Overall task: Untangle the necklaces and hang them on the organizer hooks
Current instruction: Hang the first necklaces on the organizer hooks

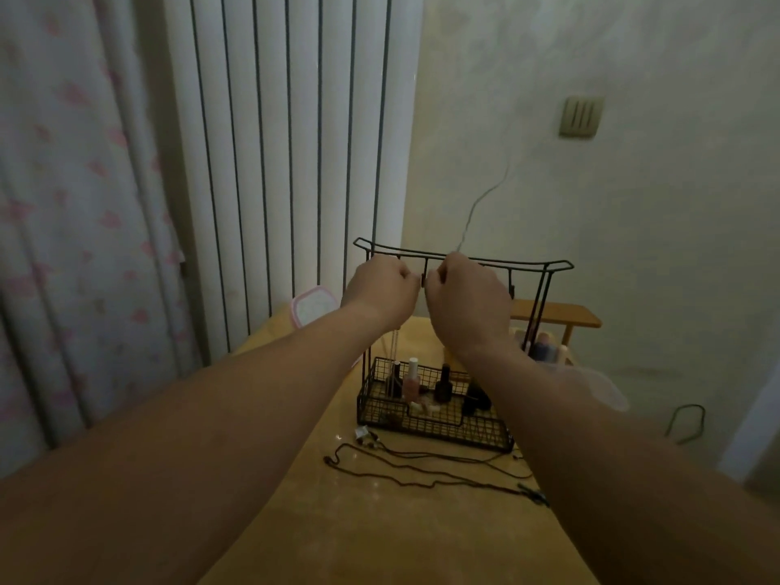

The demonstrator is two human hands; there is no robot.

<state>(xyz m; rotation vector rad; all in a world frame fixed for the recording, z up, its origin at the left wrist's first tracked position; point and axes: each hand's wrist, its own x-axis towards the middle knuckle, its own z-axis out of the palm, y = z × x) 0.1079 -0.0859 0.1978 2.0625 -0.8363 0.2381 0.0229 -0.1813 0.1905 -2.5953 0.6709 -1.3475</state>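
Left hand (382, 285): fingers curled at organizer (485, 432) top hook; grip cannot be told.
Right hand (464, 297): likewise, just beside.
Dark cords (422, 483): lying before the organizer.

Black wire organizer rack (422, 418) stands upright, hooks (511, 282) under its top bar. A thin pale chain (396, 344) hangs inside it. Dark cord necklaces (422, 484) sprawl on the table just before its basket.

A home room, likely a bedroom: a flowered curtain (63, 204) beside a white radiator (291, 141), and nail polish bottles (426, 382) on a wooden table (380, 521).
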